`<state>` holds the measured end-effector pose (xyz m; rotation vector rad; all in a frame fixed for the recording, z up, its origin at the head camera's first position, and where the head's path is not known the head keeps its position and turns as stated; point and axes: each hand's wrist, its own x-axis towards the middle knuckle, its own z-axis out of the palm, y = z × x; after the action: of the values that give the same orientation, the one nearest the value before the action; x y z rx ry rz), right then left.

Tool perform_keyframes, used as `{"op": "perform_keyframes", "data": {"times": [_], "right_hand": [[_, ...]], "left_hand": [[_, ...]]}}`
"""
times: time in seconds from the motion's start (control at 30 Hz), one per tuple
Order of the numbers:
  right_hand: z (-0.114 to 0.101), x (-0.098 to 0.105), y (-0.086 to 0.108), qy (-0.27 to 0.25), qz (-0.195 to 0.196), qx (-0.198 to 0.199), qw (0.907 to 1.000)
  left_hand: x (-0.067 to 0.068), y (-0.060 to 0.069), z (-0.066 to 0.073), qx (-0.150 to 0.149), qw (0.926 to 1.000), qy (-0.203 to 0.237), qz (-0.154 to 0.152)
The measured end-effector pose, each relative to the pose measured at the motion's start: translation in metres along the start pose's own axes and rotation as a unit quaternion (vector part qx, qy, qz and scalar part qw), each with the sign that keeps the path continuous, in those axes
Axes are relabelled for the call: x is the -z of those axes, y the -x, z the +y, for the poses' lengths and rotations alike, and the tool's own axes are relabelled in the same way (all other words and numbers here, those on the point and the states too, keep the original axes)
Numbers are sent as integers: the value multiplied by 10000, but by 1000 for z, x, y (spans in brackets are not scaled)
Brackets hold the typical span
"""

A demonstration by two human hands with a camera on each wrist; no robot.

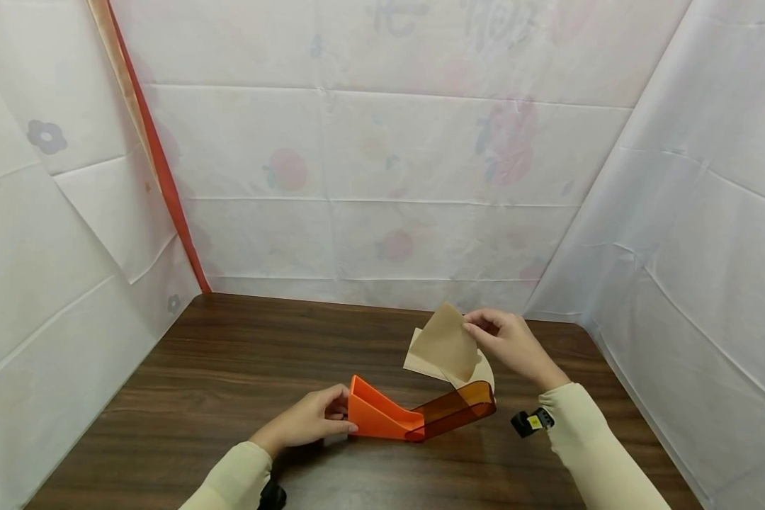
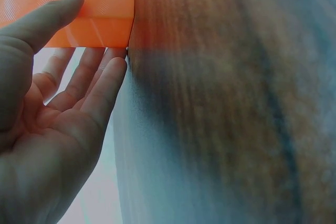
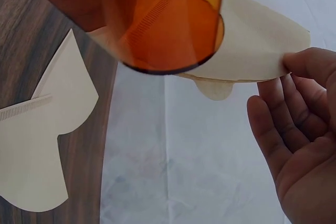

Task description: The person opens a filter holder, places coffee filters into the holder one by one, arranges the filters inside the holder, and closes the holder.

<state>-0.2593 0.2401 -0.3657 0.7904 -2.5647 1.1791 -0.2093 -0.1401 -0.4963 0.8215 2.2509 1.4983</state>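
White sheeting (image 1: 51, 234): thin, creased, faint print; hangs left, back and right of the work.
Worktop (image 1: 261, 340): dark brown wood-grain; carries the orange piece and the loose papers.
Left grip: left hand (image 1: 312, 419) pinching the tall end of the wedge-shaped orange plastic holder (image 1: 379, 414), thumb on one face, fingers behind the end edge. Likely there to steady it, leaving the low end unobstructed.
Orange holder: near edge of worktop, about centre, tall end left, tapering right.
Lid: see-through amber plastic lid (image 1: 455, 412), overlapping the holder's low end, swung out right and slanting up. Looks pivoted there; joint detail too small to tell. Can't tell if its far end touches down.
Loose papers: flat tan filter papers (image 1: 417, 361), crimped seam and rounded edge, lying on worktop just behind the lid. Set down within right-hand reach, I'd judge.
Held paper: tan folded filter paper (image 1: 446, 340), tilted above the loose ones, lower end behind the lid. Layer count unclear.
Right grip: right hand (image 1: 503, 340) pinching that paper by its edge, thumb against fingers, others loosely bent. Edge hold probably avoids creasing it.
Right wrist: small black camera (image 1: 532, 423) at the pale sleeve cuff (image 1: 564, 400).
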Motion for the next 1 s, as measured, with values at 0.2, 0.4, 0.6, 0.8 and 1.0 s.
{"op": "perform_keyframes", "data": {"times": [0.2, 0.4, 0.6, 0.8, 1.0], "right_hand": [[-8, 0, -1, -35, -87, -41, 9999], [-18, -2, -2, -255, -210, -41, 9994], [-25, -8, -3, -371, -350, 166, 9986], [-30, -18, -3, -371, -482, 438, 9972], [-35, -26, -1, -222, -591, 528, 9966]], "left_hand": [[1, 1, 0, -3, 10000, -17, 2], [1, 1, 0, 12, 10000, -59, 32], [1, 1, 2, 30, 10000, -43, 52], [1, 2, 3, 29, 9999, -114, 40], [2, 1, 4, -104, 9999, -105, 32]]}}
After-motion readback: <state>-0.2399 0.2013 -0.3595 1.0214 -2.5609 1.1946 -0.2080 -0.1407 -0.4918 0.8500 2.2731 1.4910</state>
